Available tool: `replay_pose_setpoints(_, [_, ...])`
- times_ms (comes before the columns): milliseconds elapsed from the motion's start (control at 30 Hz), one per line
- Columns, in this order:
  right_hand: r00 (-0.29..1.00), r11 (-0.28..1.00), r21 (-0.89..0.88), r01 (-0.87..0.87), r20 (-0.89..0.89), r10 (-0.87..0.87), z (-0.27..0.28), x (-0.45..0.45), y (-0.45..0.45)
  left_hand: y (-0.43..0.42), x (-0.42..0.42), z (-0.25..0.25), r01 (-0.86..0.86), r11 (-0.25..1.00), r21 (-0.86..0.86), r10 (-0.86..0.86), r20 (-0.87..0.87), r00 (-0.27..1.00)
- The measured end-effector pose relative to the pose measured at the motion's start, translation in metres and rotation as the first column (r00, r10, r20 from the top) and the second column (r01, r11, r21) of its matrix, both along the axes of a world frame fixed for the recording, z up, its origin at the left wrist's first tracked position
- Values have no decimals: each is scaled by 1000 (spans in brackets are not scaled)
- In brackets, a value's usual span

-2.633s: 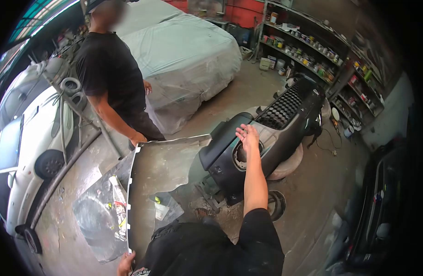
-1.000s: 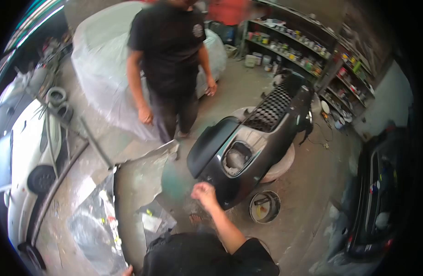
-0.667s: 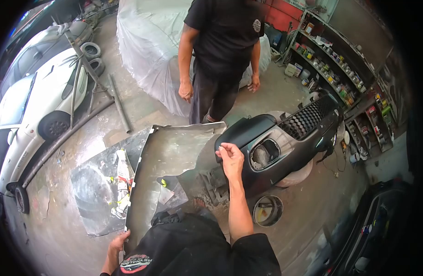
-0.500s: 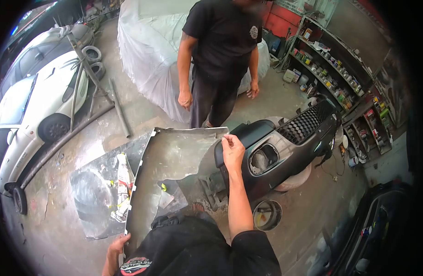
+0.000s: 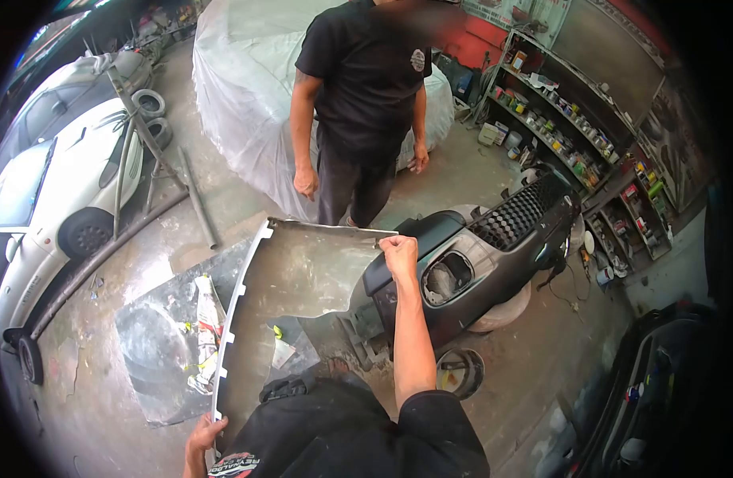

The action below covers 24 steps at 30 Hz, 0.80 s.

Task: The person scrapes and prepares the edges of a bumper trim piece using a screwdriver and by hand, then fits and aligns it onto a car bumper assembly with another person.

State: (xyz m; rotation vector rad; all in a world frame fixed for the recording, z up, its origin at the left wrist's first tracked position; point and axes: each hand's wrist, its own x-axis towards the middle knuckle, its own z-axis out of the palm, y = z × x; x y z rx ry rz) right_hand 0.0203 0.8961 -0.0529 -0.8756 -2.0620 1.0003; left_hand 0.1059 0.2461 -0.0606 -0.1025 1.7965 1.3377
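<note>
My two hands hold a large curved car body panel [image 5: 303, 271], its dull grey-brown inner face turned up and pale tabs along its left edge. My left hand [image 5: 203, 436] grips the near lower end, fingers closed on the rim. At the far right corner, my right hand [image 5: 400, 256] pinches the edge between thumb and fingers. Just right of that hand lies a dark bumper [image 5: 494, 247] with a honeycomb grille and a sanded grey patch around an opening. It rests on a round support, partly hidden beneath it.
Facing me stands a person in black [image 5: 362, 88], arms lowered, before a plastic-covered car [image 5: 239, 95]. A bucket [image 5: 460, 374] sits by my right side. A dark sheet [image 5: 147, 350] with crumpled packaging lies left. White car [image 5: 84, 183], metal stand [image 5: 143, 127] and stocked shelves [image 5: 554, 119] surround the area.
The panel has tilted slightly, showing more of its tabbed left edge. Both hands keep their grip. My view has shifted a little, and the other person stays in place.
</note>
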Motion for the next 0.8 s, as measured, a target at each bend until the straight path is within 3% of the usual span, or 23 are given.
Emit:
replay_pose_setpoints(367, [998,997,40,-61,31,60,1,16,-3,9,7,31,10,998,-59,-7,43,999])
replay_pose_setpoints(600, [1000,984,179,-10,21,7,1,15,-10,1,7,13,29,999,-32,-29,-1,1000])
replay_pose_setpoints(733, [999,972,236,3,46,-14,11,17,-19,10,4,33,71,993,-91,-73,-11,997])
replay_pose_setpoints(800, [999,985,170,-18,54,9,8,16,-18,15,5,38,57,994,-93,-58,-5,998])
